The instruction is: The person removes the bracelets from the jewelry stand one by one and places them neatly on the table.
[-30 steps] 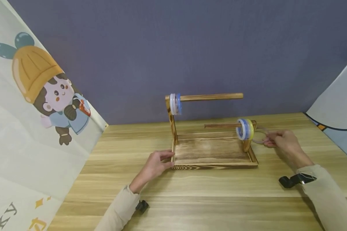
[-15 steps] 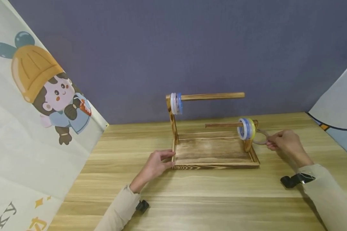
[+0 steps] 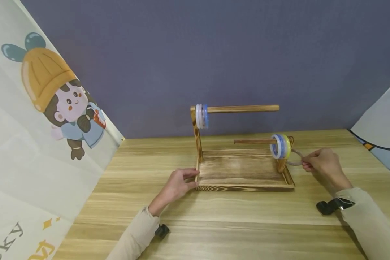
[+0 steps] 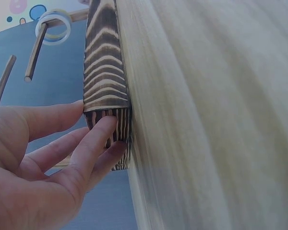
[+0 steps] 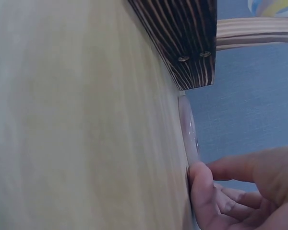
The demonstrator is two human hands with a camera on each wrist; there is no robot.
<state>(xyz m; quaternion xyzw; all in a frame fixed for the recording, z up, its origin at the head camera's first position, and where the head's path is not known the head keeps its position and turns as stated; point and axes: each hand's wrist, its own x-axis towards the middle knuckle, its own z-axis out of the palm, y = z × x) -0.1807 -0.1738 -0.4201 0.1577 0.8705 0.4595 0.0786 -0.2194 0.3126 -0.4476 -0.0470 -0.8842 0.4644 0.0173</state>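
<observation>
In the head view, a wooden bangle stand (image 3: 243, 188) with a shallow tray base and two horizontal rods sits on the table. My left hand (image 3: 175, 186) rests at its left end, and in the left wrist view the fingers (image 4: 93, 143) lie fairly straight against the striped end face. To the right of the stand, my right hand (image 3: 325, 164) pinches a pale, translucent bangle (image 5: 186, 120) between thumb and finger, close over the tabletop. White and blue bangles (image 3: 199, 116) hang at the post end of the upper rod. White, blue and yellow bangles (image 3: 280, 146) hang on the lower rod.
The wood-grain table (image 3: 234, 224) runs back to a dark blue-grey backdrop (image 3: 214, 54). A white sheet with a cartoon figure (image 3: 68, 94) hangs on the left. Another printed sheet (image 3: 383, 119) is at the right.
The bangle in my right hand has come down slightly beside the stand's right end. The head view has shifted a little, so the stand appears farther right. My left hand stays at the tray's end.
</observation>
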